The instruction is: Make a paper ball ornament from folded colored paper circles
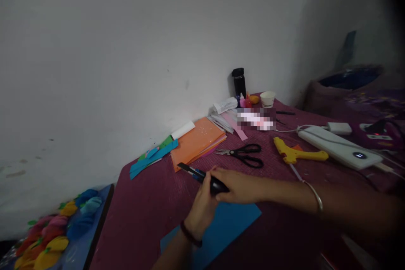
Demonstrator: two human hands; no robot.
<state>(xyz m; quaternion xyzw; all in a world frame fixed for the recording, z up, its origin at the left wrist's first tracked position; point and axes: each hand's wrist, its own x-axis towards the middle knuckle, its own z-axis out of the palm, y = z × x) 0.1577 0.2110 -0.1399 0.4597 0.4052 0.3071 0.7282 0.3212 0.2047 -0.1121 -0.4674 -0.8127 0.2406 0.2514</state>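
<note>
My left hand (202, 209) and my right hand (238, 185) meet over the near middle of the maroon table (148, 202). Both are closed around a black utility knife (202, 176), whose blade end points up and left past my fingers. A blue foam sheet (228, 225) lies flat on the table right under my hands. My right wrist wears a thin metal bangle, my left a dark band.
Black scissors (245, 154), a yellow glue gun (295, 152) and a white power strip (340, 147) lie behind my hands. An orange sheet stack (196, 141) and blue strips (152, 158) sit by the wall. Further back stand a black bottle (238, 81) and a white cup (267, 98). Coloured foam shapes (60, 230) lie lower left.
</note>
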